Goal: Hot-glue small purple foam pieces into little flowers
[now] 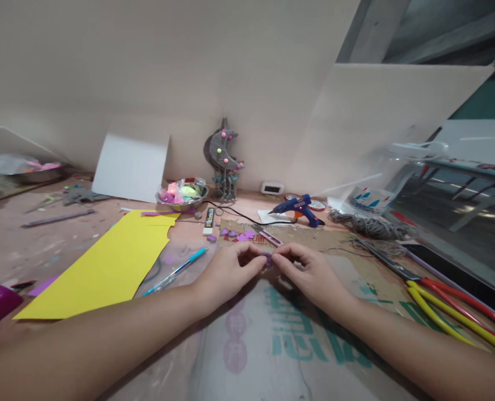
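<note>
Between the fingertips of both hands is a small purple piece [268, 259], mostly covered by the fingers, so its exact shape is hard to make out. My left hand [234, 270] pinches it from the left with thumb and forefinger. From the right, my right hand [308, 271] closes its thumb and forefinger on the same piece. Just beyond the hands lie several small purple cut-outs [245, 235] and a craft knife [268, 236]. A blue pen [176, 271] rests to the left of my left hand.
Yellow paper [105, 264] spreads at left. A blue glue gun [299, 210], a bowl of colourful bits [182, 195] and a decorated grey moon [223, 150] stand at the back. Scissors [422, 281], grey yarn [368, 224] and a phone [460, 273] lie right. Printed plastic [264, 356] covers the front.
</note>
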Demonstrator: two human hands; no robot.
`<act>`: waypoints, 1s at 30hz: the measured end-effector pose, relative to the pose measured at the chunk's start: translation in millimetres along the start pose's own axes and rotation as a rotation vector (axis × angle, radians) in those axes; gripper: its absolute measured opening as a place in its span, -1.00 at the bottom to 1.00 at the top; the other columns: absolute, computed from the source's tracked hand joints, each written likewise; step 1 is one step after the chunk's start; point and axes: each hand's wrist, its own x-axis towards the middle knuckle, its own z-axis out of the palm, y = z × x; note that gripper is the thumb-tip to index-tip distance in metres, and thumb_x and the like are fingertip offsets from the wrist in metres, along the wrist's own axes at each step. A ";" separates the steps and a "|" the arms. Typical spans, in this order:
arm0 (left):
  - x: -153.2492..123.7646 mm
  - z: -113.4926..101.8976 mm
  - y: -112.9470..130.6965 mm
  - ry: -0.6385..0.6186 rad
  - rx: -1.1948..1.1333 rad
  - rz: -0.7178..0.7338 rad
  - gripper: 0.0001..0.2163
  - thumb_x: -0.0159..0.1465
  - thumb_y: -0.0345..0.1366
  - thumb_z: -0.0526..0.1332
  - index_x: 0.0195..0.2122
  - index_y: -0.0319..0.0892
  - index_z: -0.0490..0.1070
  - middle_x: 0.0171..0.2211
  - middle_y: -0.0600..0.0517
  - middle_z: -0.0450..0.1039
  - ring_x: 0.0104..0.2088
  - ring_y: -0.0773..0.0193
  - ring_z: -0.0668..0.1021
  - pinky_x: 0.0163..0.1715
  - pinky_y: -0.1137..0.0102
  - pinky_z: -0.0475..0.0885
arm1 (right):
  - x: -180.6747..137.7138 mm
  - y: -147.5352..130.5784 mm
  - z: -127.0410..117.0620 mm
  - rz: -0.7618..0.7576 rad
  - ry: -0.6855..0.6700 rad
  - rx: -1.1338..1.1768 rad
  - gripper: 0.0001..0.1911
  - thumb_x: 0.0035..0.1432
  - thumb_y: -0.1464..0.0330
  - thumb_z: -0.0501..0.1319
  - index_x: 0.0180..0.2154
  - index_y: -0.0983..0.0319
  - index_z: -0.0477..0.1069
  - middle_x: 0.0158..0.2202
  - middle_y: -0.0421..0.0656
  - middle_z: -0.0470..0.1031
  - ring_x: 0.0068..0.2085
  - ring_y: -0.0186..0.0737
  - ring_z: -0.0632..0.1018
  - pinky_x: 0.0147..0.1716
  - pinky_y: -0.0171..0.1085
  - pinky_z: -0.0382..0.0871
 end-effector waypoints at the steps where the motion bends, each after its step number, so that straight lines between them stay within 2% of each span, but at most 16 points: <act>1: 0.0 -0.2 -0.2 0.002 0.009 0.002 -0.84 0.18 -0.28 0.13 -0.36 -0.22 0.47 -0.41 0.03 0.51 -0.35 0.28 0.50 -0.33 0.44 0.38 | -0.1 0.0 0.1 -0.004 0.000 -0.008 -0.79 0.12 0.25 0.14 -0.44 0.22 0.43 -0.52 -0.21 0.46 -0.47 -0.30 0.44 -0.46 -0.36 0.32; 10: 1.4 -0.8 -4.0 0.004 -0.013 0.037 -0.83 0.19 -0.30 0.12 -0.35 -0.22 0.48 -0.40 0.03 0.52 -0.35 0.28 0.51 -0.33 0.46 0.38 | -0.5 0.6 -1.6 -0.017 -0.038 0.032 -0.78 0.15 0.24 0.11 -0.41 0.21 0.43 -0.49 -0.22 0.47 -0.44 -0.30 0.45 -0.43 -0.37 0.31; 15: 2.2 -1.2 -4.5 -0.048 -0.079 0.029 -0.78 0.22 -0.32 0.10 -0.19 -0.18 0.50 -0.25 0.00 0.54 -0.23 0.23 0.52 -0.21 0.40 0.39 | 0.2 -0.1 -1.4 0.023 -0.010 0.041 -0.80 0.12 0.26 0.12 -0.40 0.23 0.42 -0.50 -0.22 0.45 -0.47 -0.30 0.44 -0.46 -0.36 0.30; 18: 2.7 -0.8 -3.4 -0.044 -0.147 -0.004 -0.74 0.26 -0.26 0.07 -0.12 -0.21 0.45 -0.31 -0.02 0.52 -0.28 0.25 0.52 -0.24 0.39 0.39 | -0.1 -1.5 -1.7 0.033 0.013 0.076 -0.79 0.13 0.24 0.11 -0.39 0.22 0.41 -0.49 -0.22 0.45 -0.47 -0.31 0.43 -0.47 -0.36 0.30; 21: 4.4 1.0 -7.1 0.015 -0.242 -0.009 -0.73 0.30 -0.19 0.01 -0.16 -0.24 0.38 -0.43 0.02 0.43 -0.37 0.30 0.48 -0.31 0.42 0.37 | -1.3 -1.6 -1.7 0.048 0.024 0.120 -0.77 0.14 0.21 0.10 -0.40 0.22 0.38 -0.54 -0.24 0.38 -0.52 -0.34 0.38 -0.54 -0.38 0.25; 25: 8.8 3.6 -18.4 0.067 -0.282 -0.057 -0.74 0.28 -0.15 0.02 -0.38 -0.24 0.30 -0.50 0.05 0.36 -0.45 0.34 0.43 -0.41 0.45 0.33 | -2.3 0.6 -0.4 0.057 0.010 0.161 -0.76 0.17 0.21 0.07 -0.41 0.23 0.33 -0.55 -0.26 0.31 -0.54 -0.36 0.33 -0.55 -0.38 0.23; 30: 12.1 4.1 -23.4 0.050 -0.216 -0.068 -0.72 0.24 -0.13 0.07 -0.32 -0.27 0.40 -0.50 0.04 0.39 -0.45 0.31 0.45 -0.38 0.43 0.34 | -0.5 3.6 0.8 0.035 0.014 0.169 -0.76 0.17 0.21 0.05 -0.40 0.24 0.31 -0.56 -0.27 0.28 -0.53 -0.36 0.30 -0.55 -0.38 0.21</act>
